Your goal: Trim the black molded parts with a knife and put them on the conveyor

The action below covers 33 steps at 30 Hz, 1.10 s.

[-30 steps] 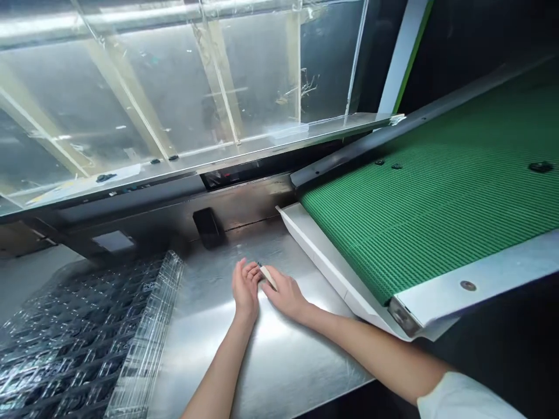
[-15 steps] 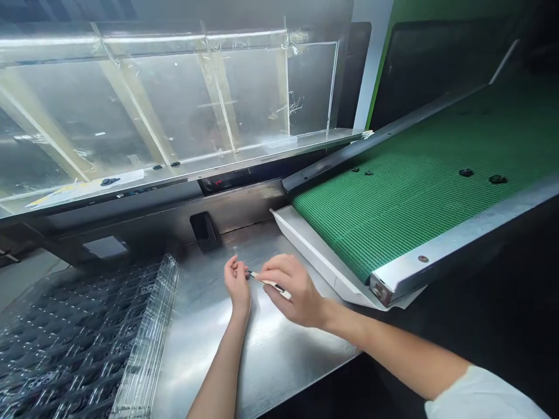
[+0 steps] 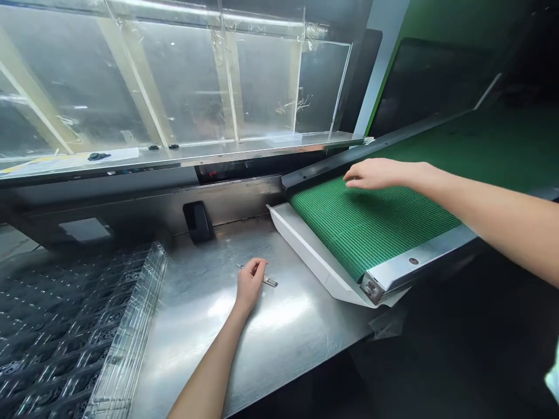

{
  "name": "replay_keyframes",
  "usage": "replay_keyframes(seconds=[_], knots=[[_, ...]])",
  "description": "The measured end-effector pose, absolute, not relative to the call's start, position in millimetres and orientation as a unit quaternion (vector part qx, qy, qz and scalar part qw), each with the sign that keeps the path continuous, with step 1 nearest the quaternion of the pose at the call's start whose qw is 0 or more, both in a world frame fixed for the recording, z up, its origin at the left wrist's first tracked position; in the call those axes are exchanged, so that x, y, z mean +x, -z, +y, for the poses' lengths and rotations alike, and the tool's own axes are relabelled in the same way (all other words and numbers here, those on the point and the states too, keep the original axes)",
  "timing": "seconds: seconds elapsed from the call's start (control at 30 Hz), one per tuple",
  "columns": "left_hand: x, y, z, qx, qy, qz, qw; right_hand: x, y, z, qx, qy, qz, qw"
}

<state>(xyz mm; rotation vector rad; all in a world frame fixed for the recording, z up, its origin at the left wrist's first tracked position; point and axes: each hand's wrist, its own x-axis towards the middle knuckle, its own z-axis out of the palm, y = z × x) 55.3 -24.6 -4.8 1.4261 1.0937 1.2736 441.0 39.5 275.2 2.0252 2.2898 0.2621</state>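
My left hand (image 3: pixel 251 285) is low over the steel tabletop with its fingers curled around a slim, knife-like tool (image 3: pixel 271 282). A pale handle with a dark end sticks out on the right of the fingers, and a thin metal tip shows on the left. Whether a small black part is also in these fingers is hidden. Over the near end of the green conveyor belt (image 3: pixel 332 233), my right hand (image 3: pixel 375 173) points left with bent fingertips close together, low above the mesh. What lies in or under those fingertips cannot be seen.
Clear plastic trays (image 3: pixel 126 326) with dark contents are stacked at left. A white chute lip (image 3: pixel 314 262) edges the belt's end. Small black parts (image 3: pixel 99 156) lie on the back ledge (image 3: pixel 244 152). A black holder (image 3: pixel 197 222) stands against the table's back wall.
My right hand has left the tool and moved right and up, over the belt. The tool is now at my left hand. The black parts seen on the belt earlier no longer show.
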Motion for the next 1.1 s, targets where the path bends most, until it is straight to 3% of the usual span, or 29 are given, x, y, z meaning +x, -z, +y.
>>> replay_keyframes(seconds=[0.17, 0.67, 0.83, 1.1], knots=[[55.6, 6.3, -24.3, 0.610, -0.501, 0.443, 0.426, 480.0, -258.8, 74.9, 0.719, -0.105, 0.687, -0.021], [56.5, 5.9, -20.3, 0.591, -0.498, 0.454, 0.443, 497.1, -244.3, 111.4, 0.679, -0.160, 0.717, -0.016], [56.3, 5.5, -20.5, 0.603, -0.483, 0.457, 0.440, 493.1, -227.5, 130.2, 0.639, -0.127, 0.758, 0.032], [56.3, 4.8, -21.4, 0.608, -0.476, 0.456, 0.442, 486.5, -233.2, 120.0, 0.657, -0.123, 0.742, 0.040]])
